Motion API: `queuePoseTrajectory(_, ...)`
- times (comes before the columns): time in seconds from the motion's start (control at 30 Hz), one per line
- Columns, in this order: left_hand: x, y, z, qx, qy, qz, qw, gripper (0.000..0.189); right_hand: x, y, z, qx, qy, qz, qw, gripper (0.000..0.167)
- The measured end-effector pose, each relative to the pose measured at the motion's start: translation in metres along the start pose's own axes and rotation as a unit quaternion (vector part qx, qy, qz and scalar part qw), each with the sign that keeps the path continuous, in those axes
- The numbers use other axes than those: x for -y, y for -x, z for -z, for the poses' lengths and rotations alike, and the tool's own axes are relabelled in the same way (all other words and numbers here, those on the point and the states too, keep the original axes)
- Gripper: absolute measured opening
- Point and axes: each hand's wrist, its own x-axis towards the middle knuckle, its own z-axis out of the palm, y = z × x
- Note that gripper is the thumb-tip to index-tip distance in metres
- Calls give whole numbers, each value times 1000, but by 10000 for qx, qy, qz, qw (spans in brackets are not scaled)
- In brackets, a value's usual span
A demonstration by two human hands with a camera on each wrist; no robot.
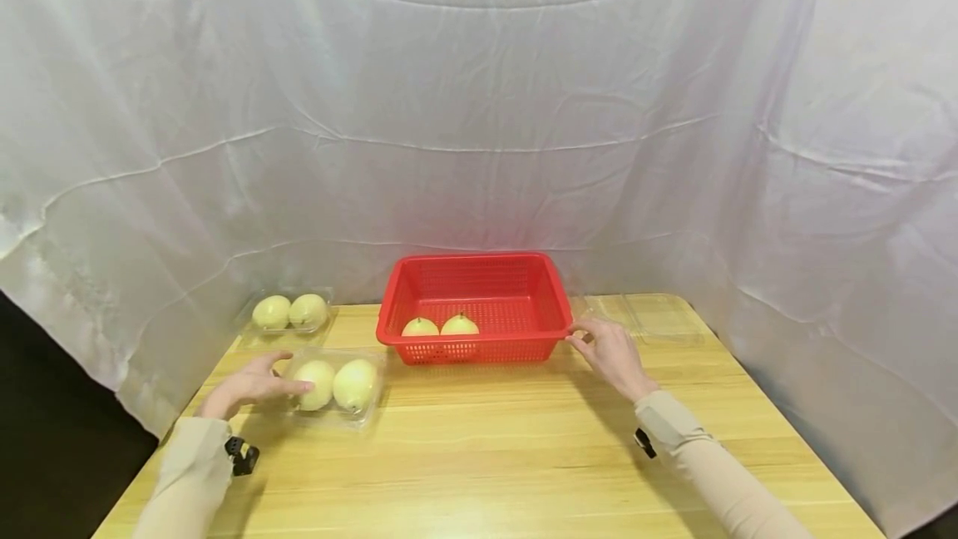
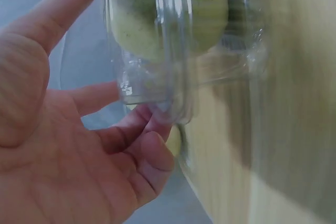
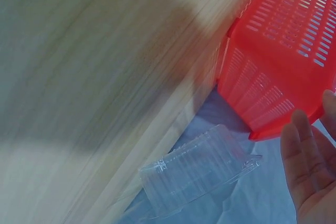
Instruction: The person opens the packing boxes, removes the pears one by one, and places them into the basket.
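My left hand (image 1: 258, 381) holds a clear plastic box (image 2: 178, 77) by its left side, the thumb at its near side and the other fingers at the far side. Two pale yellow pears (image 1: 355, 385) sit in that box, at the table's left. My right hand (image 1: 609, 356) grips the right front corner of a red plastic basket (image 1: 479, 342) between thumb and fingers; the right wrist view shows the fingertips (image 3: 300, 119) at its rim. Two pears (image 1: 460, 325) lie inside the basket along its front wall, their lower parts hidden by it.
Another clear box (image 1: 329, 314) with two pears stands at the back left. At the back right lies an open clear plastic box (image 1: 662, 318) without fruit. A pale curtain (image 1: 479, 106) hangs behind the wooden table (image 1: 479, 456).
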Motion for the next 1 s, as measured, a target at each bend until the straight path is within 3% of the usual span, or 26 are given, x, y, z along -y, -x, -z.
queuePoseTrajectory(0.17,-13,-3,-7,46,-266,-227,9994,98,1,0,0,4,19,-88,10000,13)
queuePoseTrajectory(0.37,-25,-7,-19,4,10,-364,9993,97,2,0,-1,-9,46,-106,9999,13)
queuePoseTrajectory(0.57,-38,-11,-33,290,90,-574,9979,90,1,2,-1,-65,77,10,9999,13)
queuePoseTrajectory(0.73,-48,-12,-42,460,45,-775,9959,74,1,2,0,-8,105,-36,9999,13)
queuePoseTrajectory(0.83,-54,-14,-48,386,-68,-826,9958,63,2,2,1,35,175,-66,9998,13)
queuePoseTrajectory(1.0,-63,-17,-58,74,-697,-895,9935,52,5,4,-2,-93,500,153,9986,13)
